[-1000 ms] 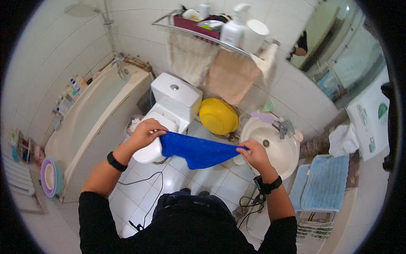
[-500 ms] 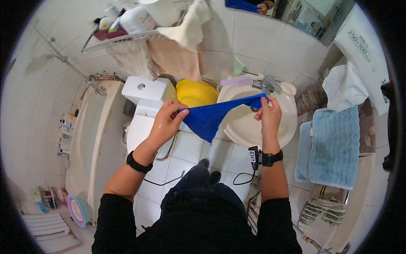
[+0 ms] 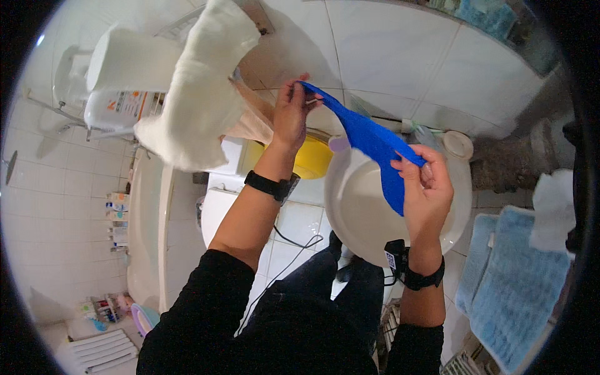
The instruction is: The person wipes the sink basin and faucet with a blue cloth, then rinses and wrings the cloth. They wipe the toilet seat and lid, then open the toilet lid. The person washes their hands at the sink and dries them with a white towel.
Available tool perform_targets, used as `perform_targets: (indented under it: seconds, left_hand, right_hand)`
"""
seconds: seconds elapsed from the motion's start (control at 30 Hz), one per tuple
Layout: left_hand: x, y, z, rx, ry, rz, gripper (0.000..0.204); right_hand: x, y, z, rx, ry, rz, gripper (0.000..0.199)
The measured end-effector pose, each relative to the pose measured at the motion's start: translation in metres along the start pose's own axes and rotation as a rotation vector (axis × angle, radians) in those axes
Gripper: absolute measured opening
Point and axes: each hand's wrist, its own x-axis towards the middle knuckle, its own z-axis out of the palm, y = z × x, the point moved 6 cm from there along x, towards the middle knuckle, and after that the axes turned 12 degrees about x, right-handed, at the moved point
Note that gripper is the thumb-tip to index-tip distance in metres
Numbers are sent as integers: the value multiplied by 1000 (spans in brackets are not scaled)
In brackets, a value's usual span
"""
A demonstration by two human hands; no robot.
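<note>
A blue cloth is stretched between both my hands above the white sink. My left hand pinches its upper corner, raised toward the tiled wall and close to the hanging cream towels. My right hand grips the lower end over the basin, with the cloth's tail hanging below the fingers. Both wrists wear black bands.
A yellow basin sits behind the sink, beside the white toilet. The bathtub runs along the left. Light blue towels lie at the right. A wire shelf with white bottles hangs upper left. Cables trail on the floor tiles.
The view has swung toward the wall and sink. My left hand has lifted the cloth's corner higher, so the cloth now slants from upper left down to my right hand.
</note>
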Motion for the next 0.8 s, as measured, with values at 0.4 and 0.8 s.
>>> perform_targets:
  seconds: [0.4, 0.8]
  left_hand:
    - [12, 74, -179, 1372, 909, 520, 24]
    - [4, 92, -249, 941, 1053, 348, 26]
  right_hand:
    - [70, 75, 117, 184, -385, -50, 16]
    - [132, 44, 178, 397, -287, -201, 18]
